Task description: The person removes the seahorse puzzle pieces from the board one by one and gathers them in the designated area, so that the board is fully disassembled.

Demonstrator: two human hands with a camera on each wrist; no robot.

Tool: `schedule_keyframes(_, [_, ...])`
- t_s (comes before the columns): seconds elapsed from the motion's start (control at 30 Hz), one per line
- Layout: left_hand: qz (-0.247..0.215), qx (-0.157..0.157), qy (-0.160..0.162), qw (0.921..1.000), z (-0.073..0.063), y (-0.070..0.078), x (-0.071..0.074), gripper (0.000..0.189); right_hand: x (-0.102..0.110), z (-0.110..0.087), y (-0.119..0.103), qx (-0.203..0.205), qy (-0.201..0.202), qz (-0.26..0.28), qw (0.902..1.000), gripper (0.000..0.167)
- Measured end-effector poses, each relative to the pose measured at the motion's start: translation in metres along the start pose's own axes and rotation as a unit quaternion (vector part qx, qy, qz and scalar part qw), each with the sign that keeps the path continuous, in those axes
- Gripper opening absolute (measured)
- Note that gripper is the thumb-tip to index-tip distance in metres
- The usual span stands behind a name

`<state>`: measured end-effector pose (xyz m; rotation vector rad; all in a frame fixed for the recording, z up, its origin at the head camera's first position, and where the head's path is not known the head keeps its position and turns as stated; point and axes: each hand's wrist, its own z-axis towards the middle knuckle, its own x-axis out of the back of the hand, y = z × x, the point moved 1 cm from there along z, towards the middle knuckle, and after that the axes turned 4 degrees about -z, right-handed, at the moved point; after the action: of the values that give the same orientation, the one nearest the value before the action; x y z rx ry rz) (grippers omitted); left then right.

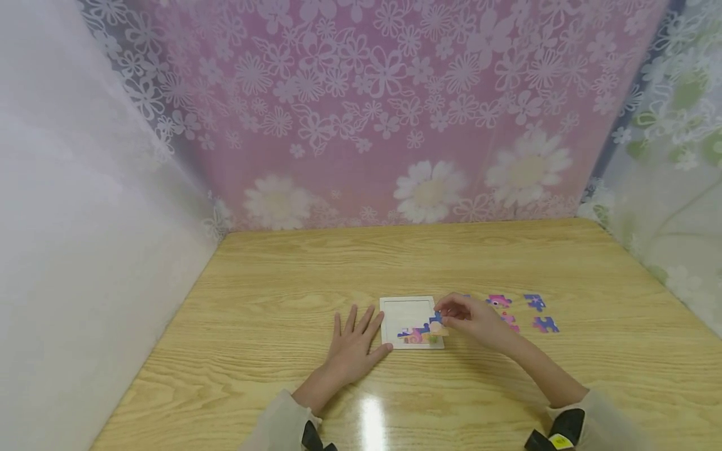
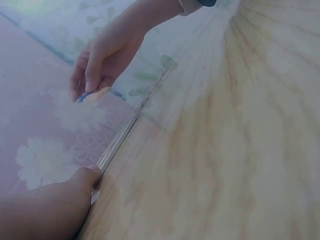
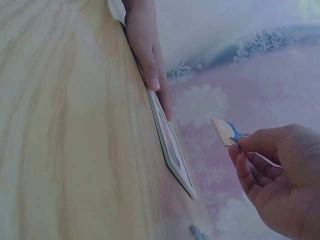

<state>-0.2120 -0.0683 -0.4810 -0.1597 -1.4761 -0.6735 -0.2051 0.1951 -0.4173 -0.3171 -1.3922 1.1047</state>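
Observation:
My right hand (image 1: pixel 474 319) pinches a blue and cream jigsaw piece (image 3: pixel 226 134) between thumb and fingers, raised over the right side of a white puzzle tray (image 1: pixel 413 349). Joined pieces (image 1: pixel 416 337) in pink, purple and yellow lie along the tray's lower part, while its upper part shows bare white. Flat on the wooden table, with fingers spread, my left hand (image 1: pixel 352 351) rests at the tray's left side, its thumb at the lower left corner. In the left wrist view that thumb (image 2: pixel 87 176) lies against the tray's edge.
Several loose jigsaw pieces (image 1: pixel 534 302) lie on the table (image 1: pixel 271 275) to the right of the tray, some partly hidden behind my right hand. A pink flowered curtain (image 1: pixel 350 175) hangs along the table's back edge, with pale hangings at both sides.

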Motion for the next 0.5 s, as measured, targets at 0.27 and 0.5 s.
schedule_keyframes(0.27, [0.003, 0.0, -0.001, 1.0, 0.001, -0.001, -0.001, 0.07, 0.019, -0.024, 0.007, 0.02, 0.009, -0.014, 0.9997, 0.016])
schedule_keyframes(0.5, [0.001, -0.001, -0.001, 1.0, 0.001, -0.002, -0.002, 0.07, 0.03, -0.041, 0.016, 0.037, 0.02, -0.032, 0.9986, 0.017])
